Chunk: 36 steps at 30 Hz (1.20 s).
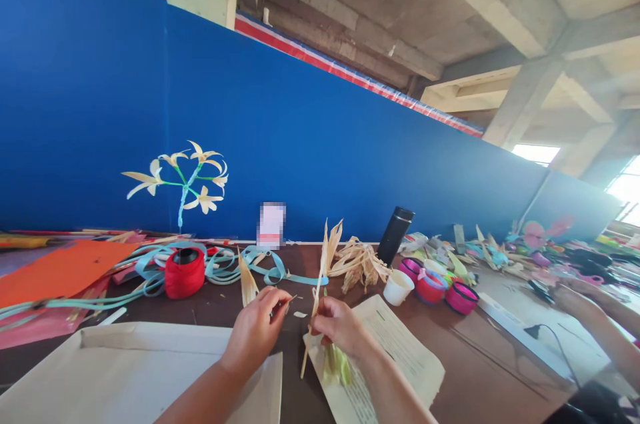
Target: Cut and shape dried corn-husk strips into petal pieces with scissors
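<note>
My left hand [257,324] is closed in a pinch. A pointed tan piece of dried husk [248,283] rises behind its knuckles, and a thin tan tip sticks out at its fingertips; the fingers hide whether these join. My right hand [343,325] is shut on a slender pale stick [316,304], tilted, its lower end reaching below the fingers. Long dried husk petals [331,244] stand at the stick's top. Under the right hand, pale green husk [338,365] hangs over a printed sheet [400,347]; whether the hand holds it I cannot tell.
White board or paper [150,371] lies at front left. Behind are a red spool [185,274], blue ribbon [220,267], dried husks [363,263], a white cup [399,287], a black bottle [395,236] and a husk flower spray [186,187]. Another person's arms [595,317] reach in at right.
</note>
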Each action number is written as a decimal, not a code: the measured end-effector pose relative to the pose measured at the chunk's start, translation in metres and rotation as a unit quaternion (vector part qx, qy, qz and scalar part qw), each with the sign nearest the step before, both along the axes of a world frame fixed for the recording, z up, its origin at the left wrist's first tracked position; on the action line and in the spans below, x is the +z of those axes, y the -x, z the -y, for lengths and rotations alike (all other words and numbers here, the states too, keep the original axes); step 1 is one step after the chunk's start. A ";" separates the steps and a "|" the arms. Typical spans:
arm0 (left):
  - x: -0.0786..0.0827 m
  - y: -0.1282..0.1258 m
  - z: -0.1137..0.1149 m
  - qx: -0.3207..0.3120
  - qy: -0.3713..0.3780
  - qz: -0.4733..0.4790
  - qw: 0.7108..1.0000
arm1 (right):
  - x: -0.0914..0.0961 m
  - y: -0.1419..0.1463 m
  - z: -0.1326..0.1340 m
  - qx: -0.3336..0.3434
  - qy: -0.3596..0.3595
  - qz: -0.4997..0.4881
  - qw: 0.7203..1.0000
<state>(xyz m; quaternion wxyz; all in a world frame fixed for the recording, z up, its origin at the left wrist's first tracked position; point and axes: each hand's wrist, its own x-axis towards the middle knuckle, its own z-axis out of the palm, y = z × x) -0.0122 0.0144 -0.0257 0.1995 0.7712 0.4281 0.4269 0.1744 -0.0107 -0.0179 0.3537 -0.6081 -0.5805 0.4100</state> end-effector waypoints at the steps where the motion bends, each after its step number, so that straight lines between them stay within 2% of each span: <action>1: -0.001 0.000 0.000 -0.002 0.002 -0.003 1.000 | -0.001 0.002 -0.001 0.006 0.007 -0.034 0.999; 7: -0.008 -0.002 -0.005 0.008 0.017 -0.010 1.000 | 0.006 0.004 -0.006 0.047 0.012 -0.092 0.995; 10: -0.010 -0.003 -0.005 0.014 0.015 -0.002 1.000 | 0.011 0.001 -0.005 0.062 -0.010 -0.049 0.997; 14: -0.010 -0.003 -0.004 0.017 0.015 0.009 1.000 | 0.014 0.000 -0.007 0.048 -0.056 -0.012 0.997; 20: -0.012 -0.003 -0.006 0.020 0.009 0.010 1.000 | 0.004 0.008 -0.010 0.051 -0.038 -0.114 0.991; 29: -0.011 -0.004 -0.005 0.012 0.009 -0.011 1.000 | -0.012 0.008 -0.009 -0.044 -0.027 -0.222 0.974; 32: -0.011 -0.004 -0.004 0.008 -0.023 -0.033 0.999 | -0.014 0.013 -0.008 -0.073 -0.010 -0.251 0.965; 36: -0.012 -0.004 0.000 -0.019 -0.084 -0.081 0.993 | -0.011 0.020 -0.006 -0.047 0.049 -0.307 0.949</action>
